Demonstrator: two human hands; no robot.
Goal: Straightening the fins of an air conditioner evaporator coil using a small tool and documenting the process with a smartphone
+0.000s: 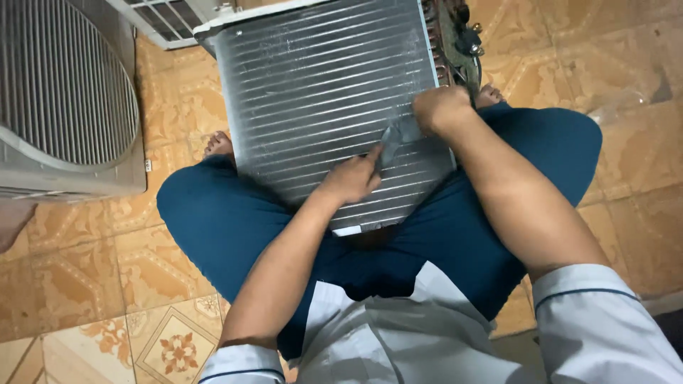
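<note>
Both hands (pixel 395 146) on finned coil (pixel 320 92)

Dull ribbed metal coil panel (pixel 324 99), matt grey strip (pixel 393 139), glossy patterned floor tiles (pixel 92 284).

A big grey metal coil panel (pixel 320 92) w/ lots of thin shiny lines across it lies tilted on the person's lap, its far end near the floor. A small grey flat tool (pixel 393 139) rests on the panel's lower right part, pinched btwn both hands. Rusty pipe ends (pixel 455 35) stick out at the panel's right edge.
</note>
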